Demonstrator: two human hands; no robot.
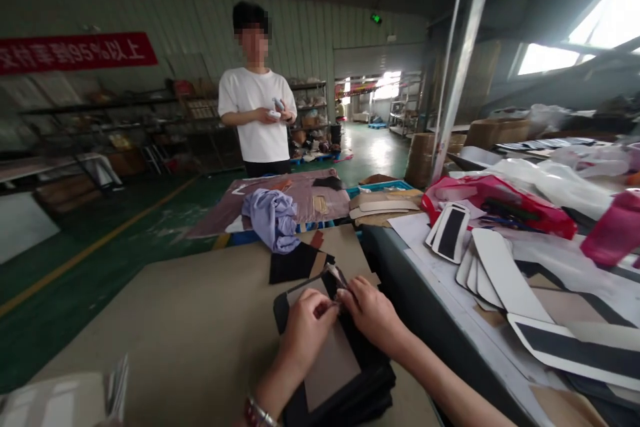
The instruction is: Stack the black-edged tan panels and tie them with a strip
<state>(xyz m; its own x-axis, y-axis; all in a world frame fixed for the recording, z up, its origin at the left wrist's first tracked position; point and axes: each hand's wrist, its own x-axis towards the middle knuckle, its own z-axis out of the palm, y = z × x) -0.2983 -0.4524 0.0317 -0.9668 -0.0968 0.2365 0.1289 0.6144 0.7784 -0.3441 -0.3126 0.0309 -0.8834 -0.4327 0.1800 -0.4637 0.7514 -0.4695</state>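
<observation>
My left hand and my right hand meet over a stack of black pieces with a grey-brown panel on top. Both hands pinch a small strip or tab at the top edge of that panel, fingertips almost touching each other. The stack lies on a tan cardboard-covered table right in front of me. More black pieces lie just beyond the stack.
A person in a white shirt stands across the table holding a small device. A lilac cloth lies on a brown sheet. To the right, a bench holds white and black cut shapes, a red bag and plastic sheets.
</observation>
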